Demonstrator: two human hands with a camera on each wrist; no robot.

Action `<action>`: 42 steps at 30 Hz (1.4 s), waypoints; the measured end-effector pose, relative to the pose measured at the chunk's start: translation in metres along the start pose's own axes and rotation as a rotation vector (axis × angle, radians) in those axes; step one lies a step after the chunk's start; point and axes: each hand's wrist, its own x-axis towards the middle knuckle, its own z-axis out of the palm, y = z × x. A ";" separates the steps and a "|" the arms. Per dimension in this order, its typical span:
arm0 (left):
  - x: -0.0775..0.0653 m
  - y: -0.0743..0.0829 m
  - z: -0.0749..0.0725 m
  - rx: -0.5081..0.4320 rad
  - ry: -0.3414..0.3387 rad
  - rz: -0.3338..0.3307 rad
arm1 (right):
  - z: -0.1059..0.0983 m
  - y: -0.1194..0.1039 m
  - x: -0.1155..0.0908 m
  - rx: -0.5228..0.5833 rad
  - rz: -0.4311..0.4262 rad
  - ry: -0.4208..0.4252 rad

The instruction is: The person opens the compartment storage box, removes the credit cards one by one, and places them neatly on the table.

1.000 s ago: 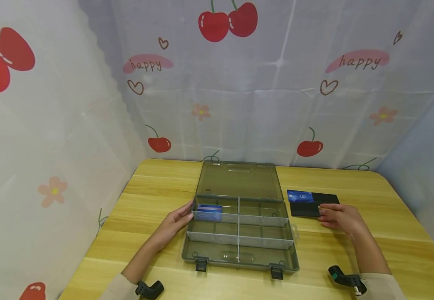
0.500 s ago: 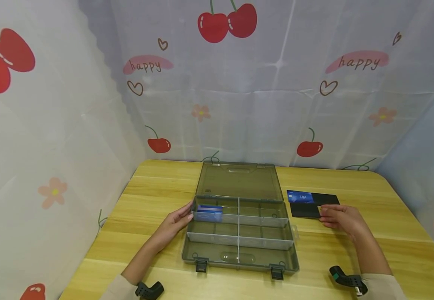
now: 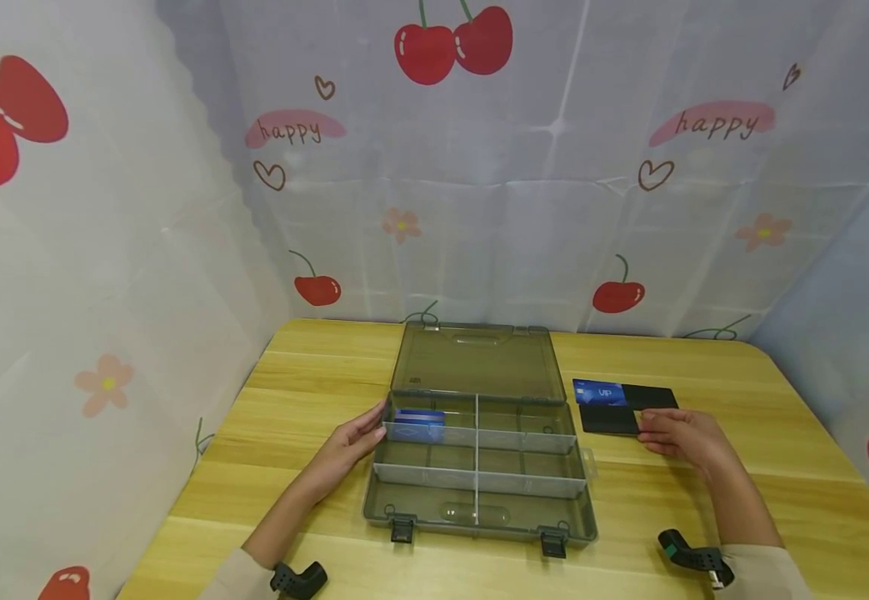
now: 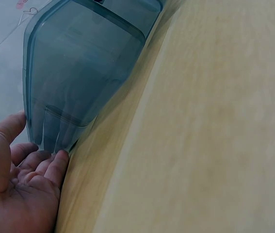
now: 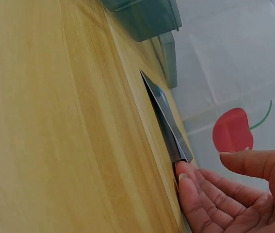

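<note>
In the head view, a translucent grey-green divided box [image 3: 434,504] lies with its lid [image 3: 479,358] folded back. A blue card [image 3: 419,425] is in its back left compartment. My left hand [image 3: 347,442] touches the box's left side, thumb near the rim. To the right of the box is a black card holder [image 3: 606,419], with my right hand [image 3: 677,437] at its right end. In the right wrist view, the holder [image 5: 164,121] stands slightly apart in layers, my fingertips [image 5: 186,170] against its end and the thumb away from it. Behind it lies a blue VIP card [image 3: 601,392].
A dark strip [image 3: 650,396] extends to the right of the VIP card. Two dark latches, the left latch [image 3: 402,531] and right latch [image 3: 553,546], hang at the box's front. Printed curtains [image 3: 479,208] enclose the wooden table [image 3: 314,350] at the back and sides.
Both hands stay in nearly the same places. The whole head view shifts very slightly; box and cards have not visibly moved on the table.
</note>
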 end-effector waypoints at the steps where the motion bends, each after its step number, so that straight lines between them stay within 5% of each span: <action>1: 0.000 0.000 0.000 -0.001 -0.001 0.002 | 0.000 0.000 0.000 0.002 0.001 0.001; 29: 0.001 0.000 -0.001 -0.005 -0.010 0.008 | -0.005 -0.002 -0.001 0.013 -0.013 -0.004; 42: 0.001 0.001 -0.001 0.014 -0.002 -0.012 | -0.005 -0.010 -0.006 -0.016 -0.181 0.049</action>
